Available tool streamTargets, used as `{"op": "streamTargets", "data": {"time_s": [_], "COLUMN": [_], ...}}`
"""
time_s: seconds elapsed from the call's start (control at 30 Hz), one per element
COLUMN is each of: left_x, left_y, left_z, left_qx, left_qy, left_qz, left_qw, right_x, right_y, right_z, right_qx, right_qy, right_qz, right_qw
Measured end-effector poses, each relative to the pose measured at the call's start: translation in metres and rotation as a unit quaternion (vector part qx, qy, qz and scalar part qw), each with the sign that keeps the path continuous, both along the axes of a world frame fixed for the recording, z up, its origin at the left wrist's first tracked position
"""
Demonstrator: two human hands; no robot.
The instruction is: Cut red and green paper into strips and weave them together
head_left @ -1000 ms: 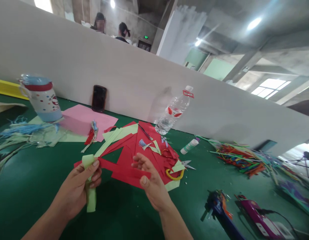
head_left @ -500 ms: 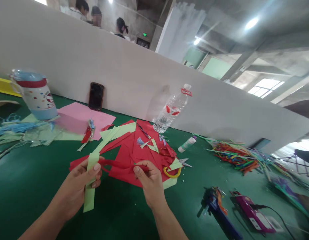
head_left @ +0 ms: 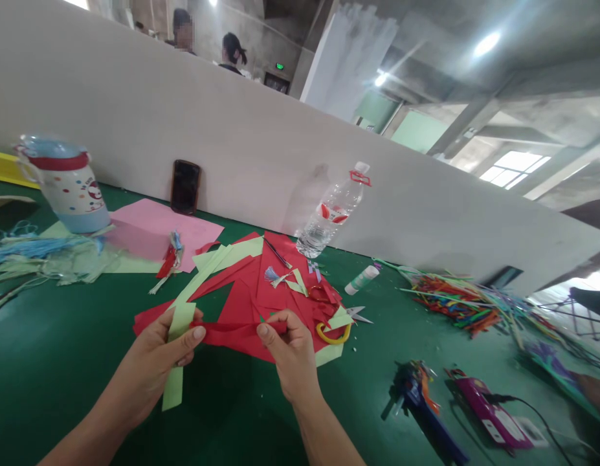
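Note:
A red paper strip stretches between my two hands above the green table. My left hand pinches its left end together with a light green paper strip that hangs upright through the fingers. With thumb and fingertips, my right hand grips the other end of the red strip. Behind them lies a pile of red paper sheets mixed with light green pieces. On the pile's right edge rest yellow-handled scissors, partly covered by paper. A small tassel and a thin dark pen-like stick lie on top.
A leaning water bottle, a glue stick and a phone stand near the grey partition. At left are a cup and pink paper. Colourful pipe cleaners, a blue glue gun and a purple corded device lie right.
The red strip, looped and slack before, is now drawn nearly straight between my hands. My left thumb has shifted a little right and down. My right hand has hardly moved.

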State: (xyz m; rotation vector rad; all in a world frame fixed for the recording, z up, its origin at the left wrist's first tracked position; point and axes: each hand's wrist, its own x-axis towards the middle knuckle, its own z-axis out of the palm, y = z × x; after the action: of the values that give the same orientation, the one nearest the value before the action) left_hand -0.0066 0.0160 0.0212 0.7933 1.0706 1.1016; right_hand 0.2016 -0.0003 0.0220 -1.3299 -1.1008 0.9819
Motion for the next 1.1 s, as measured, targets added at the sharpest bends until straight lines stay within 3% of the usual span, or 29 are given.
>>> {"op": "streamTargets", "data": {"time_s": [0.37, 1.1], "left_x": [-0.003, -0.005], "left_y": [0.004, 0.004], "left_z": [-0.010, -0.012], "left_qx": [0.024, -0.002], "left_qy": [0.011, 0.063], "left_qz": [0.018, 0.053], "left_qw": [0.999, 0.997], "right_x": [0.003, 0.008], "right_y": [0.001, 0.004], "right_z": [0.007, 0.004], "right_qx": [0.011, 0.017], "right_qy": [0.040, 0.032], "right_qz": [0.024, 0.012], "right_qw": [0.999, 0.999]}}
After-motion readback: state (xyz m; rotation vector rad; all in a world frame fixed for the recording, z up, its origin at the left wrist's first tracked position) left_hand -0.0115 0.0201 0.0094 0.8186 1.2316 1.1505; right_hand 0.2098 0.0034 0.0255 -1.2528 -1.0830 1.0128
